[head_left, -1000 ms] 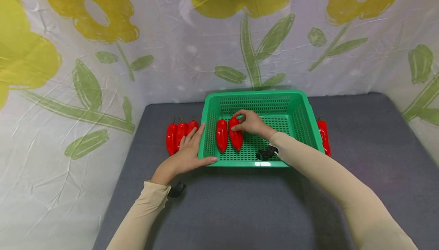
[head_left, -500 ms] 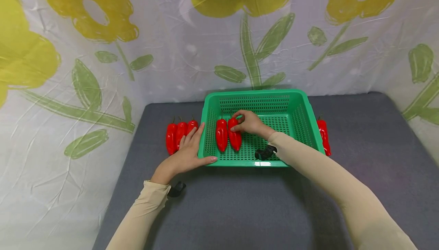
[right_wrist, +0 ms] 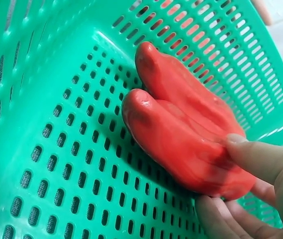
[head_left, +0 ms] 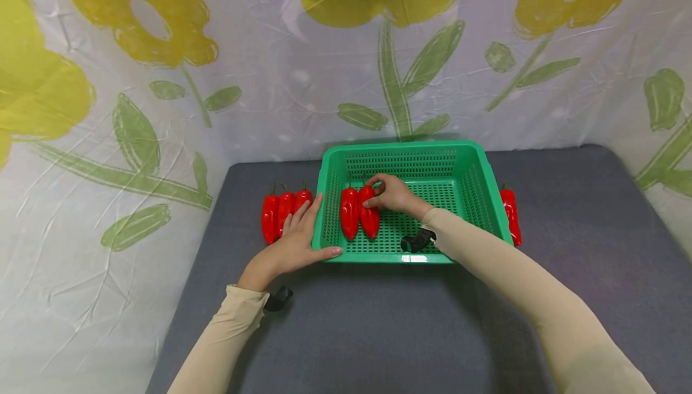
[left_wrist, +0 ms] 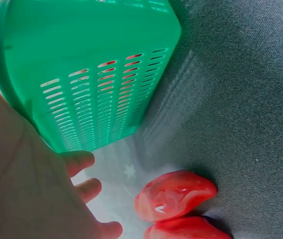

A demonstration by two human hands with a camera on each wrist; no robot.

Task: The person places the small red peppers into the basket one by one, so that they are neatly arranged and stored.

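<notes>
A green plastic basket stands on the grey tabletop. Two glossy red peppers lie side by side in its left part, stems pointing away. My right hand reaches into the basket and pinches the right-hand red pepper near its stem end; the right wrist view shows thumb and fingers around that pepper. Its neighbour, the left pepper, lies right beside it. My left hand rests on the basket's left rim, fingers spread and thumb along the front left corner.
Several red peppers lie in a row left of the basket, partly hidden by the left hand. Another red pepper lies against the basket's right side. A flower-patterned cloth hangs behind the table.
My right hand has shifted slightly left with the pepper it pinches, narrowing the gap to the pepper beside it. The left hand has stayed on the rim.
</notes>
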